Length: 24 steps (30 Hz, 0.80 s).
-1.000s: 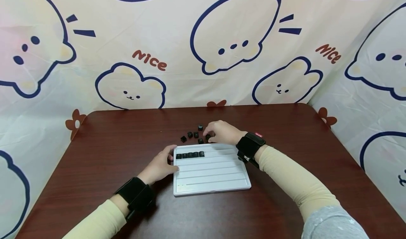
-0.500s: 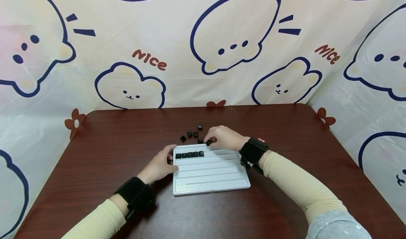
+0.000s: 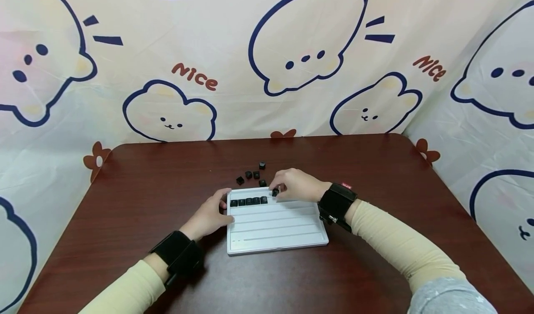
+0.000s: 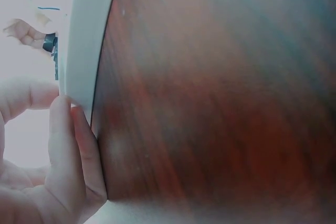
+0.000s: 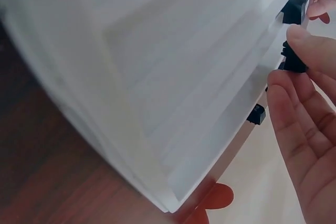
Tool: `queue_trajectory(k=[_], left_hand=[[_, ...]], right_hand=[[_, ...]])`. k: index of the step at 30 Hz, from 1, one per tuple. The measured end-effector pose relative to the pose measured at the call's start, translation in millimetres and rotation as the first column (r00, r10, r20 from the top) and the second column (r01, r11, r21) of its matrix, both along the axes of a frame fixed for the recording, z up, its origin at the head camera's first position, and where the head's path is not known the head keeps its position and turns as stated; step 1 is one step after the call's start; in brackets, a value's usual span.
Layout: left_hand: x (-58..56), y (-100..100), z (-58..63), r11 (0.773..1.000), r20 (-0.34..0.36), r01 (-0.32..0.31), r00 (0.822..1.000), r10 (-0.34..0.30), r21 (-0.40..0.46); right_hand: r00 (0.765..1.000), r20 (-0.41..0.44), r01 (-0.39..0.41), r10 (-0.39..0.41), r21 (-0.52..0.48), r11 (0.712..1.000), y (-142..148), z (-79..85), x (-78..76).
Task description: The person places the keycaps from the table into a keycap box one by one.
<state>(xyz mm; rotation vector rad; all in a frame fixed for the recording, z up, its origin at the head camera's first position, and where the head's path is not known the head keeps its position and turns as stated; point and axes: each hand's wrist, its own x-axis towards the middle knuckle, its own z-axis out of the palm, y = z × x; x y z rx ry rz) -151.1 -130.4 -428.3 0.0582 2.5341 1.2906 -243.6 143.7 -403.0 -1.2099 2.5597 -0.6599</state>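
A white ridged tray (image 3: 277, 233) lies on the table, with a row of several black keycaps (image 3: 249, 202) at the left of its upper part. My left hand (image 3: 210, 216) holds the tray by its left edge; in the left wrist view, the fingers (image 4: 65, 145) curve against the tray's side (image 4: 86, 40). Between thumb and fingertips, my right hand (image 3: 298, 185) pinches one black keycap (image 3: 275, 192), just right of the row and over the tray's far part. The right wrist view shows this pinched keycap (image 5: 295, 59) close up, partly covered by the thumb.
Behind the tray, several loose black keycaps (image 3: 248, 175) are scattered on the dark brown table (image 3: 175, 175). A printed cloth (image 3: 233, 50) hangs behind the table and along its sides.
My right hand has brought its keycap from among the loose ones behind the tray toward me, over the tray's far part. The left hand stays at the tray's left edge.
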Motion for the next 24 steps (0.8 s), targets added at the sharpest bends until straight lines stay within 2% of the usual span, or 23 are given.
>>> queue_trajectory(k=[7, 13, 24], left_hand=[[-0.3, -1, -1.1, 1.0, 0.002, 0.005, 1.0, -0.005, 0.006], [-3.4, -1, 0.0, 1.0, -0.008, 0.01, 1.0, -0.01, 0.003], [-3.2, -3, -2.0, 1.0, -0.002, 0.013, 1.0, -0.013, -0.009]], right_hand=[[1.0, 0.02, -0.011, 0.01, 0.017, 1.0, -3, 1.0, 6.4], [1.0, -0.017, -0.007, 0.008, 0.021, 1.0, -7, -1.2, 6.0], [0.999, -0.012, -0.052, 0.053, 0.049, 0.997, -11, -2.8, 5.8]])
